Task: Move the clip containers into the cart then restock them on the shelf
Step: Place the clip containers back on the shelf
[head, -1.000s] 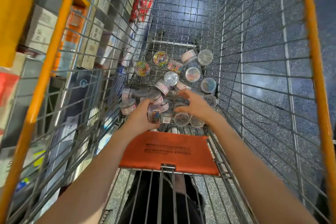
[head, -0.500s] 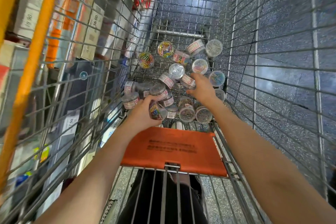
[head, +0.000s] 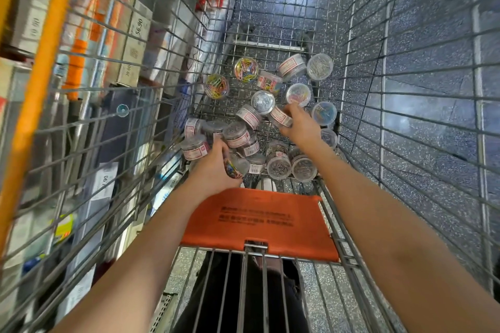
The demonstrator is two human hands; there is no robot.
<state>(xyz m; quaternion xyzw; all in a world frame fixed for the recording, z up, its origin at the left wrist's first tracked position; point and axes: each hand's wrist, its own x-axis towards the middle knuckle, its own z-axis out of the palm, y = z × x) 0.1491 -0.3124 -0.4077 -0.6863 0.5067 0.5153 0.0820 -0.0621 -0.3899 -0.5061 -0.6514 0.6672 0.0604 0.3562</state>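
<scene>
Down in the cart (head: 357,67), you're grabbing tubs two-handed.
Left hand (head: 216,167) grips a colourful tub (head: 233,167), right hand (head: 300,127) pinches a labelled tub (head: 280,116) at its fingertips; a loose hold could drop it.

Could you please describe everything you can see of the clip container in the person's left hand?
The clip container is a small, round, clear plastic tub holding multicoloured paper clips. It lies tilted on its side, gripped by the left hand, whose fingers curl round it and hide part of it. It sits low in the wire cart, against other tubs.

We read "56.90" on a beige cardboard box (head: 138,35) on the shelf, and "39.00" lower on it.
</scene>
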